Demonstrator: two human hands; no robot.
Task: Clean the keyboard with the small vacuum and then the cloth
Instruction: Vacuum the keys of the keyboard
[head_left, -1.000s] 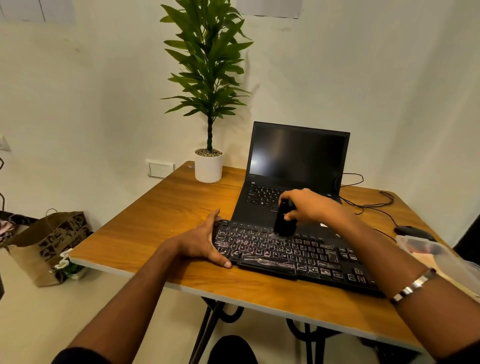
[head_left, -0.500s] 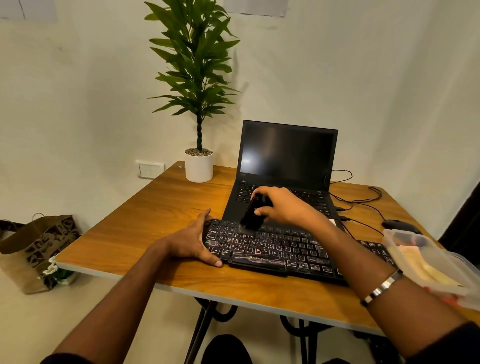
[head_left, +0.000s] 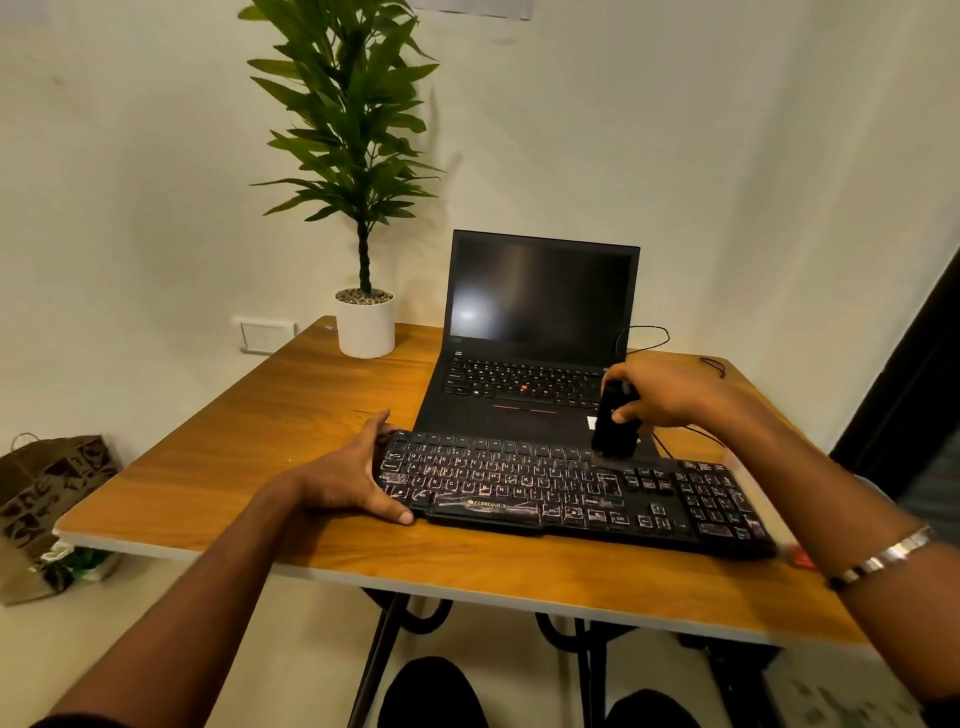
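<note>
A black keyboard (head_left: 561, 488) with white lettering lies across the front of the wooden table (head_left: 260, 447). My left hand (head_left: 353, 478) grips its left end, thumb along the front edge. My right hand (head_left: 660, 395) holds a small black vacuum (head_left: 615, 421) upright, its brush tip touching the keyboard's top rows, right of the middle. No cloth shows in this view.
An open black laptop (head_left: 535, 332) with a dark screen stands just behind the keyboard. A potted plant (head_left: 363, 322) sits at the back left corner. Black cables (head_left: 644, 338) trail at the back right. A paper bag (head_left: 47, 499) stands on the floor to the left.
My right hand has carried the vacuum along the keyboard's top rows, left first and then to the right part. The left hand kept its hold. The camera view shifted; the plastic box left the view.
</note>
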